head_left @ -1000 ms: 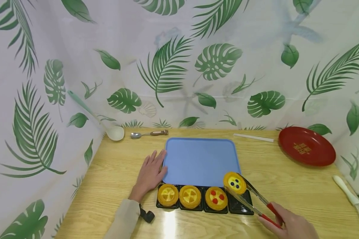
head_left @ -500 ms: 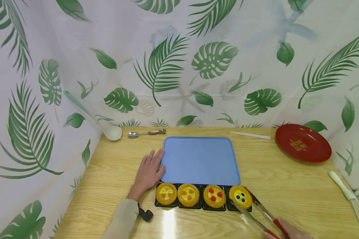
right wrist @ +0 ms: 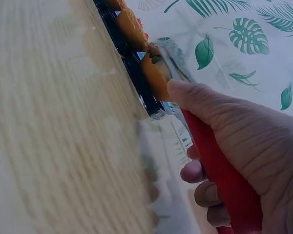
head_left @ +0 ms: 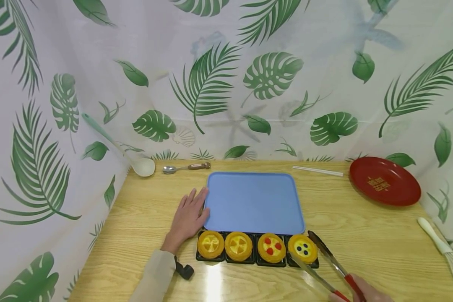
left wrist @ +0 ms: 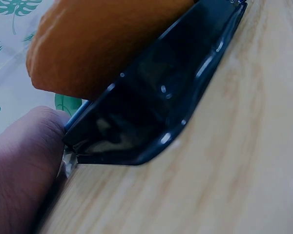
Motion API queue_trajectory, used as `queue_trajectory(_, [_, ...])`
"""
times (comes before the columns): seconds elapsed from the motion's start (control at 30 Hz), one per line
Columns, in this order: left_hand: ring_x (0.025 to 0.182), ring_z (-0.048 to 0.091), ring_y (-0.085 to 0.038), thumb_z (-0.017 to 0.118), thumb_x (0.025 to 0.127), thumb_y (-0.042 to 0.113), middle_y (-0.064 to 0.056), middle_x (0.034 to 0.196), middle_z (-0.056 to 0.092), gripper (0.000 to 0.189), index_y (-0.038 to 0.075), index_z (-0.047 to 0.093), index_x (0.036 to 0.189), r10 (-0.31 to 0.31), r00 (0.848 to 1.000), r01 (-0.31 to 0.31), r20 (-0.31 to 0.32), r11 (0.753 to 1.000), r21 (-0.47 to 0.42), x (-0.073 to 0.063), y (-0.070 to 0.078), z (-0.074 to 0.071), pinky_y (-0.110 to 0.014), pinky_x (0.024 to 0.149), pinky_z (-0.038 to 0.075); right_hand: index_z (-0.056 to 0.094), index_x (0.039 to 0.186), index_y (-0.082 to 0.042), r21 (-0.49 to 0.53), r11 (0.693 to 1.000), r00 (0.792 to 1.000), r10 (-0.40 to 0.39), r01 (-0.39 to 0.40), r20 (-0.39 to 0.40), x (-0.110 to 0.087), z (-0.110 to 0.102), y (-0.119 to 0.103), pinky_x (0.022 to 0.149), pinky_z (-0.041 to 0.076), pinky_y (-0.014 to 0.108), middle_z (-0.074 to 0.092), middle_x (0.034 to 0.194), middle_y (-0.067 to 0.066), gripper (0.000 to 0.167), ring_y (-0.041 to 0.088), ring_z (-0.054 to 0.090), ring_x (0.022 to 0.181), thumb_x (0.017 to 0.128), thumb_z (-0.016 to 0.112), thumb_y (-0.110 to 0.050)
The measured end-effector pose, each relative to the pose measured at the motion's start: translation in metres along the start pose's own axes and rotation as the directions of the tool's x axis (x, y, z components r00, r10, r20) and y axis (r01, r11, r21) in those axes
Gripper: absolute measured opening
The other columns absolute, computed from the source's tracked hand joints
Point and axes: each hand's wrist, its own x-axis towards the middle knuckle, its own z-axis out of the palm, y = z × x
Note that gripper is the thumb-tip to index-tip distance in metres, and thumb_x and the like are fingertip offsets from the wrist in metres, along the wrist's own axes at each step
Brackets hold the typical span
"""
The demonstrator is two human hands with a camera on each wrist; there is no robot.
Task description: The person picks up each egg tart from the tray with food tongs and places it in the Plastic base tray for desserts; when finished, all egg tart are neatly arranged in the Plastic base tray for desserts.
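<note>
My right hand (head_left: 366, 292) grips red-handled metal tongs (head_left: 353, 287) by the front right of the table. The tongs' arms stand spread around a tart with dark blue berries (head_left: 303, 248), which sits in the rightmost black compartment. Beside it in the row lie a tart with red berries (head_left: 271, 247) and two tarts with yellow wedges, the nearer of these a yellow-wedge tart (head_left: 238, 246) and the far left tart (head_left: 210, 244). My left hand (head_left: 186, 217) lies with straight fingers at the left edge of the blue tray (head_left: 253, 201), thumb close to the black packaging (left wrist: 146, 97).
Along the back are a ladle (head_left: 143, 167), a spoon (head_left: 186, 167), white chopsticks (head_left: 318, 170) and a red oval plate (head_left: 385, 181). A whisk (head_left: 438, 239) lies at the right edge. A leaf-print curtain (head_left: 226, 84) encloses the table behind and at the sides.
The blue-berry tart has come down from the tray's corner into the rightmost compartment. The tongs have since spread apart from it. My left hand stays at the tray.
</note>
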Motion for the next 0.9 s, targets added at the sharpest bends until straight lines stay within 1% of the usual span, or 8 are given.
queue_trajectory(0.03, [0.161,0.017,-0.029,0.039,0.109,0.045,0.002,0.171,0.028,0.065,0.019,0.026,0.168,0.001,1.000,-0.001,-0.001,1.000,-0.001,0.000,0.000,0.000,-0.051,0.129,0.012,0.054,0.084,-0.017,-0.003,1.000,1.000,0.017,-0.017,0.024,0.002,-0.003,-0.001,0.050,0.028,0.024,0.047,0.062,-0.004,0.068,0.014,0.045,0.054,0.075,0.072,-0.082])
queue_trajectory(0.1, [0.161,0.018,-0.030,0.040,0.109,0.044,0.002,0.171,0.029,0.065,0.019,0.026,0.168,0.000,1.000,0.000,-0.001,1.000,-0.001,0.000,0.000,-0.001,-0.051,0.129,0.012,0.055,0.086,-0.017,0.000,1.000,0.999,0.031,-0.031,0.035,0.007,-0.010,-0.003,0.051,0.030,0.025,0.048,0.063,-0.004,0.068,0.015,0.047,0.056,0.076,0.071,-0.082])
queue_trajectory(0.27, [0.160,0.019,-0.030,0.041,0.109,0.044,0.002,0.171,0.029,0.065,0.019,0.026,0.168,-0.003,1.000,0.003,-0.003,1.000,0.006,-0.001,-0.001,-0.003,-0.051,0.129,0.013,0.058,0.104,-0.006,0.021,0.999,0.995,0.034,-0.036,0.090,0.025,-0.030,-0.012,0.058,0.035,0.030,0.050,0.072,-0.001,0.073,0.017,0.049,0.064,0.086,0.067,-0.076])
queue_trajectory(0.37, [0.161,0.018,-0.029,0.040,0.109,0.044,0.002,0.171,0.029,0.065,0.020,0.026,0.168,-0.005,1.000,0.005,0.005,1.000,0.005,-0.001,-0.001,-0.003,-0.051,0.129,0.013,0.055,0.106,-0.003,0.044,0.999,0.998,-0.015,0.012,0.055,0.035,-0.037,-0.018,0.059,0.034,0.031,0.048,0.070,0.001,0.067,0.018,0.048,0.062,0.093,0.066,-0.068])
queue_trajectory(0.5, [0.161,0.016,-0.028,0.040,0.109,0.045,0.004,0.172,0.027,0.066,0.021,0.024,0.168,-0.012,1.000,0.012,0.022,1.000,0.005,-0.002,-0.001,-0.003,-0.051,0.130,0.012,0.051,0.099,-0.003,0.062,0.996,0.998,-0.066,0.068,-0.023,0.047,-0.040,-0.025,0.056,0.034,0.031,0.047,0.067,0.002,0.061,0.019,0.046,0.057,0.096,0.065,-0.063])
queue_trajectory(0.67, [0.161,0.017,-0.028,0.040,0.109,0.045,0.004,0.172,0.027,0.066,0.021,0.024,0.168,-0.006,1.000,0.006,0.014,1.000,0.004,-0.002,-0.001,-0.004,-0.051,0.129,0.012,0.050,0.107,0.002,0.077,0.997,0.999,-0.030,0.032,-0.036,0.070,-0.040,-0.037,0.058,0.034,0.034,0.047,0.072,0.006,0.074,0.022,0.047,0.062,0.094,0.061,-0.070])
queue_trajectory(0.73, [0.161,0.017,-0.028,0.039,0.109,0.045,0.003,0.172,0.026,0.066,0.021,0.024,0.168,-0.004,1.000,0.004,0.014,1.000,0.004,-0.001,-0.002,-0.004,-0.051,0.129,0.012,0.050,0.107,0.002,0.078,0.997,0.999,-0.014,0.017,-0.040,0.080,-0.040,-0.040,0.058,0.033,0.034,0.045,0.072,0.006,0.077,0.024,0.046,0.062,0.094,0.059,-0.073])
queue_trajectory(0.9, [0.161,0.015,-0.026,0.038,0.109,0.045,0.005,0.172,0.025,0.066,0.022,0.022,0.169,-0.010,1.000,0.010,0.028,1.000,0.007,0.000,-0.002,-0.003,-0.050,0.130,0.011,0.050,0.107,0.005,0.071,0.997,0.997,-0.035,0.040,-0.069,0.105,-0.036,-0.041,0.054,0.033,0.034,0.048,0.070,0.007,0.077,0.024,0.047,0.061,0.096,0.056,-0.071])
